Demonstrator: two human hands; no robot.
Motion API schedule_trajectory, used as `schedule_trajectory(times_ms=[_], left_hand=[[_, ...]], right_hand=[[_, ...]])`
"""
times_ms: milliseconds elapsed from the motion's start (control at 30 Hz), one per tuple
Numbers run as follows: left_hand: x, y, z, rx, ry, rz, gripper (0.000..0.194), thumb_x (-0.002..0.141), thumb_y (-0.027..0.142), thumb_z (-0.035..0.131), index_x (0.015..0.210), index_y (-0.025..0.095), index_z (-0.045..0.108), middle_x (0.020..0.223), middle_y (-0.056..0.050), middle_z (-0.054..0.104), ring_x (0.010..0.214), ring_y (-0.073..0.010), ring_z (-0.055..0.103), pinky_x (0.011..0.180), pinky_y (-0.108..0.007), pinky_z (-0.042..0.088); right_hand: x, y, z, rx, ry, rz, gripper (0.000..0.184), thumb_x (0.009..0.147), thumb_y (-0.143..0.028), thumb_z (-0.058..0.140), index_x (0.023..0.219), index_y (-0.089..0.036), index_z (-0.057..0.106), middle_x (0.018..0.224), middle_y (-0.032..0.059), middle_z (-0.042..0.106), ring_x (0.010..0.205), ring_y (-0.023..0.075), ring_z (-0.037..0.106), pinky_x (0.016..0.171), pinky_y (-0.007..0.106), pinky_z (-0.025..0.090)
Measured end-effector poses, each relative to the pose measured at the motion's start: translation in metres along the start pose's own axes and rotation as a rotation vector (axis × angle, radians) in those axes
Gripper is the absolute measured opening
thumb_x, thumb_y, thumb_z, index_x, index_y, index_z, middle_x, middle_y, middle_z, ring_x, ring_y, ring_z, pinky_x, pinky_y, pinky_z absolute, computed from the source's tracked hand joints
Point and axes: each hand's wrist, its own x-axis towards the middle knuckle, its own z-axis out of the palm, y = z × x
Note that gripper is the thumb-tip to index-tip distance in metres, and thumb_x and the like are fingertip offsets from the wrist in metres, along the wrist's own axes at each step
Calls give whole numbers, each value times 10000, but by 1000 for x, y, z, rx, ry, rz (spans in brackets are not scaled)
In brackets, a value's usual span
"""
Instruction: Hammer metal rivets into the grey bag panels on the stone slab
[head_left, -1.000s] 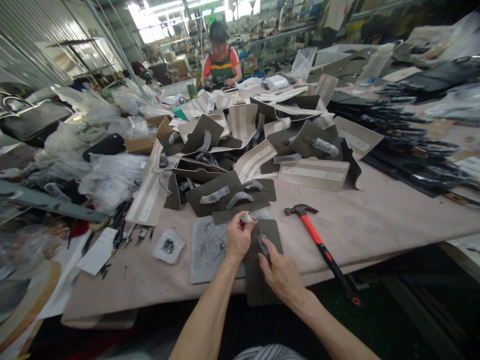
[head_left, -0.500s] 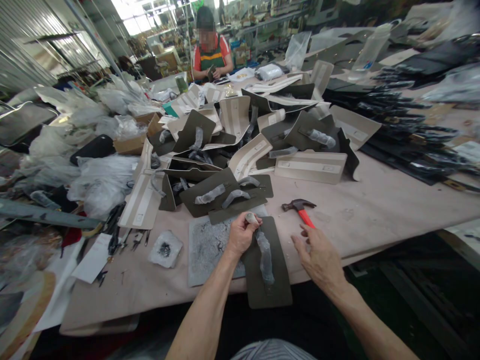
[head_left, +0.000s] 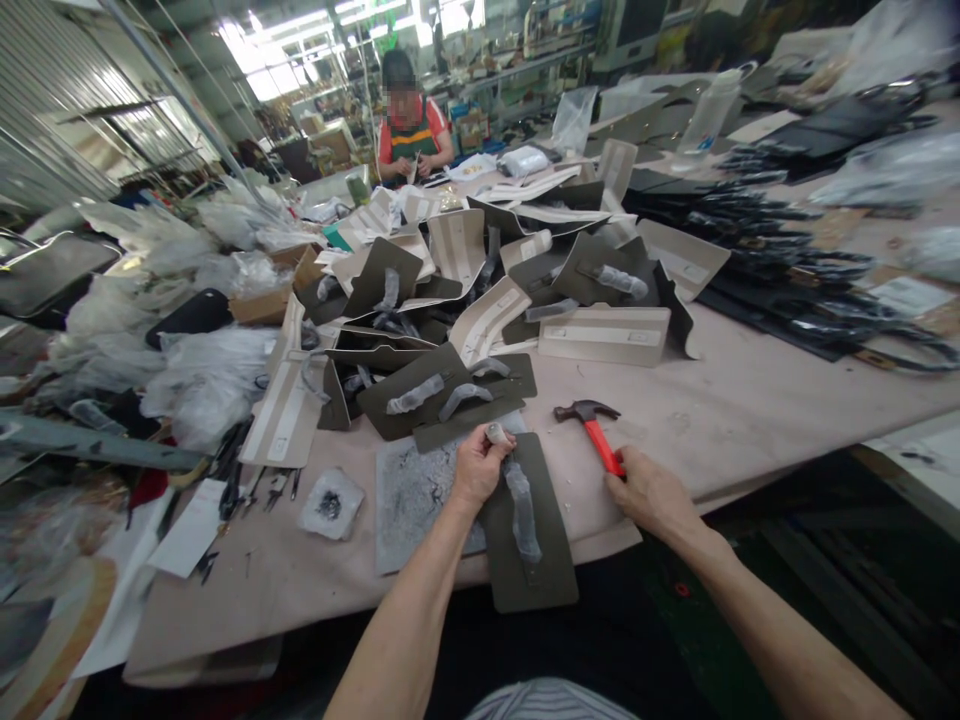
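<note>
Pinched in the fingers of my left hand (head_left: pixel 478 468) is a short, pale, round-ended rod (head_left: pixel 496 433); its lower part is hidden. Beneath that hand lies a dark olive panel (head_left: pixel 544 500) with a plastic-wrapped handle (head_left: pixel 523 510) along its middle. The panel's top end rests by a worn grey slab (head_left: pixel 409 500), and its bottom end juts past the table edge. To the right, my right hand (head_left: pixel 652 490) has its fingers closed round the red grip of a claw hammer (head_left: pixel 598 430). The hammer lies on the table, its dark head pointing away from me.
A heap of similar panels (head_left: pixel 600 335) with wrapped handles covers the table's middle. Left are a small tray of dark bits (head_left: pixel 330 505), hand tools (head_left: pixel 274 485) and plastic bags (head_left: pixel 202 370). Black strapped pieces (head_left: pixel 780 270) lie right. A person (head_left: pixel 412 130) works across the table.
My right hand, open beside the hammer before, has closed on its red grip. The left hand keeps its hold on the rod above the panel. The view has shifted slightly.
</note>
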Motion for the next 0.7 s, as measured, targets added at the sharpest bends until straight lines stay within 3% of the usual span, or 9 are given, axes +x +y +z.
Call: schedule_trajectory(times_ms=[200, 300, 433, 567, 633, 700], left_hand=[[1, 1, 1, -10, -7, -9, 153, 816, 328, 719, 882, 193, 694, 872, -38, 737, 829, -178, 700, 842, -331, 586], [0, 0, 0, 18, -10, 15, 135, 825, 313, 708, 888, 194, 697, 867, -36, 736, 837, -178, 698, 843, -326, 580], [1, 0, -2, 71, -53, 46, 96, 830, 270, 682, 893, 198, 695, 869, -34, 735, 842, -183, 690, 834, -320, 560], [-1, 2, -3, 204, -103, 119, 64, 845, 243, 649, 865, 206, 698, 860, -22, 729, 839, -183, 670, 821, -306, 522], [-4, 3, -3, 253, -101, 148, 76, 858, 243, 633, 862, 209, 700, 863, -18, 731, 842, -184, 666, 828, -308, 512], [-6, 4, -2, 265, -92, 161, 85, 866, 243, 623, 866, 210, 702, 864, -17, 733, 838, -187, 667, 821, -308, 506]], right_hand=[[3, 1, -4, 115, -22, 15, 265, 908, -315, 477, 1093, -169, 598, 859, 98, 667, 771, 240, 615, 674, 327, 347], [3, -3, -8, 331, -29, 85, 137, 826, -256, 559, 941, -187, 586, 753, 51, 591, 716, 217, 556, 660, 322, 331], [5, -18, -21, 701, -190, 163, 57, 771, -222, 522, 789, -225, 468, 641, -10, 492, 588, 163, 483, 591, 295, 379], [-3, -43, -45, 935, -320, 129, 76, 849, -314, 401, 817, -246, 396, 642, -63, 378, 470, 108, 345, 491, 262, 364], [-16, -54, -64, 1013, -274, 100, 207, 923, -451, 333, 865, -257, 376, 641, -82, 332, 439, 105, 290, 444, 254, 303], [-31, -62, -83, 985, -98, -22, 350, 947, -594, 309, 886, -260, 396, 625, -74, 362, 445, 118, 331, 441, 261, 284]])
